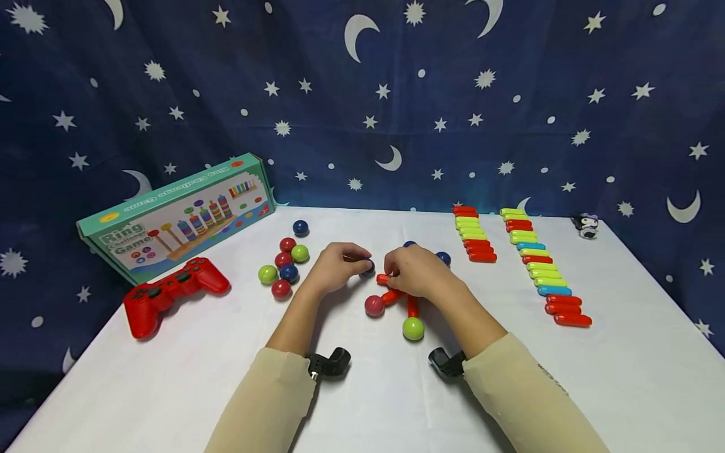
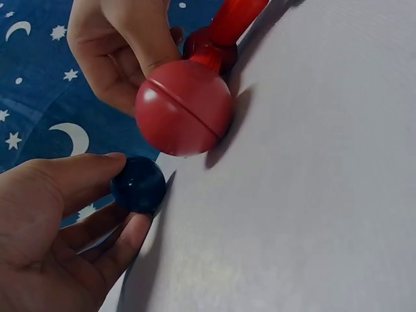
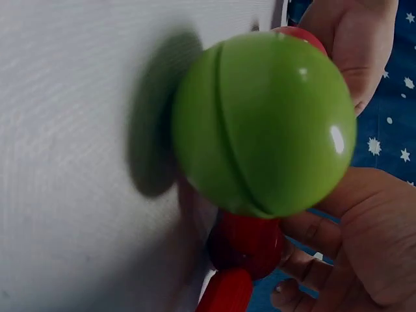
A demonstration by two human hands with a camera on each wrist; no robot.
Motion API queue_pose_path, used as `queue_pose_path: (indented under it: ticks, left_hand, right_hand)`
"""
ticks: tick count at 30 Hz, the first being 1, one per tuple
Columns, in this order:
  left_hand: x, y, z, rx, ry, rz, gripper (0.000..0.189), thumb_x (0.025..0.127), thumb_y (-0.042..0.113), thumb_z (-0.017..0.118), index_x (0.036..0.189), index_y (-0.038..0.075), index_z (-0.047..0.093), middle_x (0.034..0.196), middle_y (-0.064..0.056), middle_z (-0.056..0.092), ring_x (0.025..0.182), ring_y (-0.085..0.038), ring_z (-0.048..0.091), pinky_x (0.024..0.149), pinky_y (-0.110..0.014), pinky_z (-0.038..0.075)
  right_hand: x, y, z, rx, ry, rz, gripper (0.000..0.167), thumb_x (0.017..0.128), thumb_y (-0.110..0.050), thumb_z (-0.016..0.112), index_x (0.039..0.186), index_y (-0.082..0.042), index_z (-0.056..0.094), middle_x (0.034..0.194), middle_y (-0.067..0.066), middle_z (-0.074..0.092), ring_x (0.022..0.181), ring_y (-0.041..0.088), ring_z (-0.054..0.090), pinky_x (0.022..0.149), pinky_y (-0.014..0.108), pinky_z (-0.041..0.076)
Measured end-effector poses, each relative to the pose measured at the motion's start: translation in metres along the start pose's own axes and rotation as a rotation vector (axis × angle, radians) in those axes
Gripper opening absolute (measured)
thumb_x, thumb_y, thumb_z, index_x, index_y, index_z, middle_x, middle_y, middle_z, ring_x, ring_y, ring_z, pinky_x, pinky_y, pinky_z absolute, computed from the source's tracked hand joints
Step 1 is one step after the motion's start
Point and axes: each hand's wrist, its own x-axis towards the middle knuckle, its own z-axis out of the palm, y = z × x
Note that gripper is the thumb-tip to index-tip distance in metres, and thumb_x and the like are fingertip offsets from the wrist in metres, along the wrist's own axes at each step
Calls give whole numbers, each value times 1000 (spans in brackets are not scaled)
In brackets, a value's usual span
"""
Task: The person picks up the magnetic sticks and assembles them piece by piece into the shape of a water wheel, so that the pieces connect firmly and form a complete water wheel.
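Observation:
My left hand (image 1: 334, 267) pinches a dark blue ball (image 2: 138, 185) between thumb and fingers, just left of a build of red rods and balls. My right hand (image 1: 418, 270) curls round the middle of that build, covering much of it. A short red rod (image 1: 382, 279) pokes out beside the right fingertips, pointing toward the blue ball. Two more rods reach toward me, one ending in a red ball (image 1: 374, 306), the other in a green ball (image 1: 413, 328). In the right wrist view, a red ball (image 3: 246, 244) lies at the right fingers, partly behind the green one.
Several loose balls (image 1: 284, 260) lie at left, near a red game controller (image 1: 175, 292) and a game box (image 1: 181, 220). Two blue balls (image 1: 443, 258) show behind my right hand. Coloured rods (image 1: 544, 274) form two rows at right; a small figurine (image 1: 586, 226) stands beyond.

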Motion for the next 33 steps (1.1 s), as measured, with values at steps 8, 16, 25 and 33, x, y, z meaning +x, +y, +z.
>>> queue_pose_path:
  ticks: [8,16,25,33]
  left_hand:
    - [5,-3,9,-60,80,2,28,96,15,72,121,5,75,117,-11,76,110,-26,71,89,-37,58]
    - [6,-2,17,-95,90,37,27,95,11,72,121,5,75,119,-12,75,111,-27,71,96,-41,58]
    - [9,-2,23,-128,89,62,27,95,7,71,121,4,75,118,-13,76,111,-28,72,98,-41,57]
    - [4,9,25,-22,182,163,25,94,6,70,119,7,75,121,-12,73,115,-29,69,99,-43,57]
  right_hand:
    - [2,4,6,-9,36,-26,33,97,-21,70,127,-8,67,99,8,69,89,23,60,86,39,55]
    - [4,6,6,8,72,15,34,96,-20,69,127,-7,64,98,8,67,88,23,59,83,39,54]
    - [-4,12,-2,74,68,40,29,96,-22,70,122,-10,66,105,9,69,92,24,61,82,37,56]
    - [-36,52,-20,322,161,103,29,99,-20,65,126,-10,69,120,13,70,107,30,63,92,45,57]
